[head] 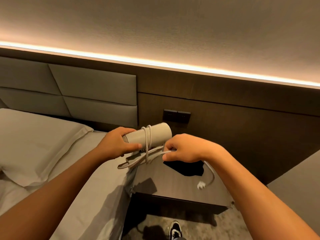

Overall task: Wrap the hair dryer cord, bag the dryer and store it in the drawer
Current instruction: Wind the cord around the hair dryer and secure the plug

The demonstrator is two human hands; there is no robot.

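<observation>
Nightstand [173, 187] bears black bag [185, 168] beneath dangling plug [200, 185].

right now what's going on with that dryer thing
A person is winding a cord around a grey hair dryer above a dark nightstand beside a bed. The left hand grips the dryer's barrel; the right hand pinches the cord. A few turns are on, but a loop dangles below and the plug hangs loose. A black bag lies on the nightstand, and its drawer looks shut.
</observation>
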